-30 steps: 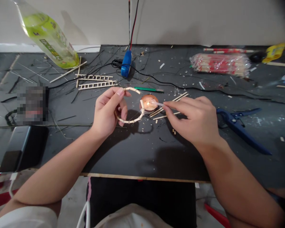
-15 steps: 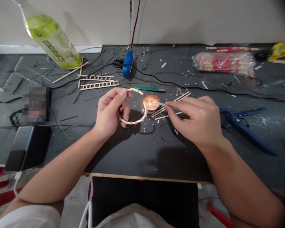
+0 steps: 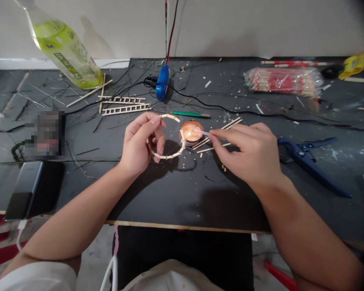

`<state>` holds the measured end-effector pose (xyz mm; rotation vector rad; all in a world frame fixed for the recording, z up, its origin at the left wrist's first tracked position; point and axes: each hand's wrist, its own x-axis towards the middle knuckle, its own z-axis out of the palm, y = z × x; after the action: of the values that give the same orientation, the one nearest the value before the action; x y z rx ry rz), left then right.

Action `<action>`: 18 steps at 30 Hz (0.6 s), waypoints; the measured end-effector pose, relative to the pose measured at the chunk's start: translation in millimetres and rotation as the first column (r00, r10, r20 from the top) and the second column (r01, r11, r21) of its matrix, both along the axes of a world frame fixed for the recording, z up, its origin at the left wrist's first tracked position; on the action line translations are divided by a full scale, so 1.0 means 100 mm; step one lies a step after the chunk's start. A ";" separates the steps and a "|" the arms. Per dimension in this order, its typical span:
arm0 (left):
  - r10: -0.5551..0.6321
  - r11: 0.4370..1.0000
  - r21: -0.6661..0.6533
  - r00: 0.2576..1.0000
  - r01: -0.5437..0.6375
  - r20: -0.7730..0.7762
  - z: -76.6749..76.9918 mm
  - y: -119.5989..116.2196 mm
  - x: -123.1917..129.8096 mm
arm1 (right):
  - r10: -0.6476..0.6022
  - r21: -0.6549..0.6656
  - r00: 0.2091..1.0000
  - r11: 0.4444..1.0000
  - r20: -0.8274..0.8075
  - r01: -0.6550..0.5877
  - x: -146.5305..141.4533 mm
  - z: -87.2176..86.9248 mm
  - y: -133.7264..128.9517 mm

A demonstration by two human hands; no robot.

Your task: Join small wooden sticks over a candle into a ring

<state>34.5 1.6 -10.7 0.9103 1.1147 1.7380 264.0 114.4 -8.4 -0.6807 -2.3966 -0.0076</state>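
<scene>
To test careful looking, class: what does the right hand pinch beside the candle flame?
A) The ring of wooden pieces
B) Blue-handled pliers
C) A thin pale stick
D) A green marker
C: the right hand pinches a thin pale stick with its tip at the flame of the tea light, while the left hand holds the ring of wooden pieces.

light: dim, even room light | glow: tealight flame (image 3: 190, 131) | shadows: soft, on black tabletop (image 3: 182, 198) | edges: bowed, dark top-right
</scene>
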 end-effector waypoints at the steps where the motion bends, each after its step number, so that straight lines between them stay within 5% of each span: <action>1: -0.006 1.000 0.007 1.000 0.006 0.001 0.00 0.00 0.00 | -0.001 -0.002 1.000 1.000 -0.001 0.001 0.00 0.00 0.00; 18: -0.010 0.999 -0.051 1.000 0.011 0.014 0.00 -0.01 0.00 | -0.051 -0.072 0.999 0.996 0.011 0.051 0.02 -0.02 0.01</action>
<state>34.9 0.6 -11.0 0.8703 1.1391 1.6971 266.3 115.6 -10.3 -0.7771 -2.3970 0.0553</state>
